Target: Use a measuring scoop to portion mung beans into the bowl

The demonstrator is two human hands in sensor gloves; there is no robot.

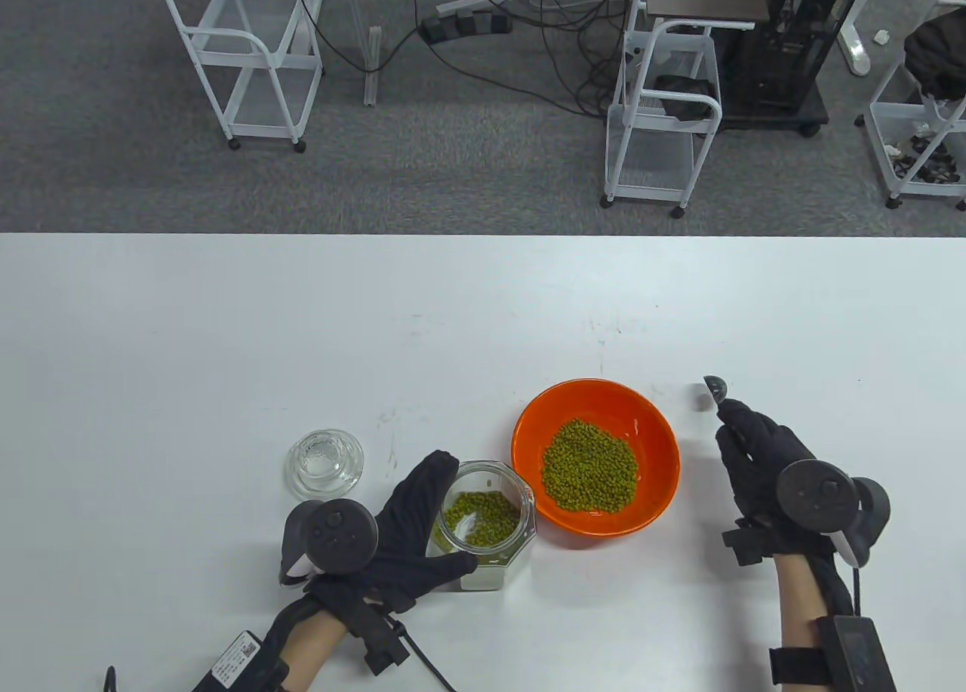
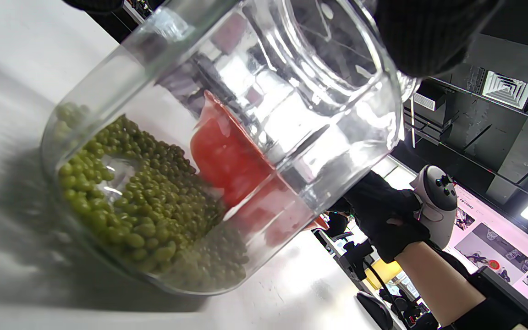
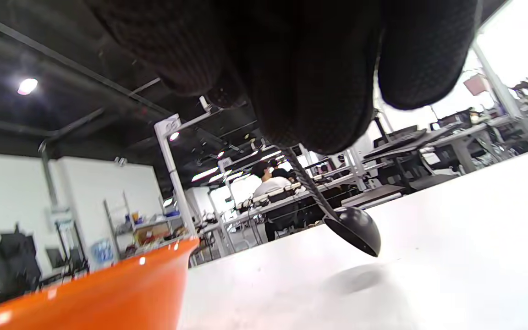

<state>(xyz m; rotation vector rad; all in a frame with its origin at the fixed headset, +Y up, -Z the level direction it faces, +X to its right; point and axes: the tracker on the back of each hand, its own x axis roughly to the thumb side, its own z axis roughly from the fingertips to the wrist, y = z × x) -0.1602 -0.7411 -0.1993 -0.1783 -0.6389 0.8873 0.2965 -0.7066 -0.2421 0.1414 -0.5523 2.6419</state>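
One jar (image 1: 485, 524), bowl (image 1: 596, 462), scoop (image 1: 714, 387), lid (image 1: 324, 462)

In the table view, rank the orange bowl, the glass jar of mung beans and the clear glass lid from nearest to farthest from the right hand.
From the right hand:
1. Orange bowl, just to its left, holding beans.
2. Glass jar of mung beans, beyond the bowl, held by the left hand.
3. Clear glass lid, farthest left on the table.

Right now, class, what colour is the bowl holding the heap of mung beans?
The bowl is orange, clearest in the table view.

Lab: wheeled carts (image 1: 260, 50), floor cables (image 1: 558, 35)
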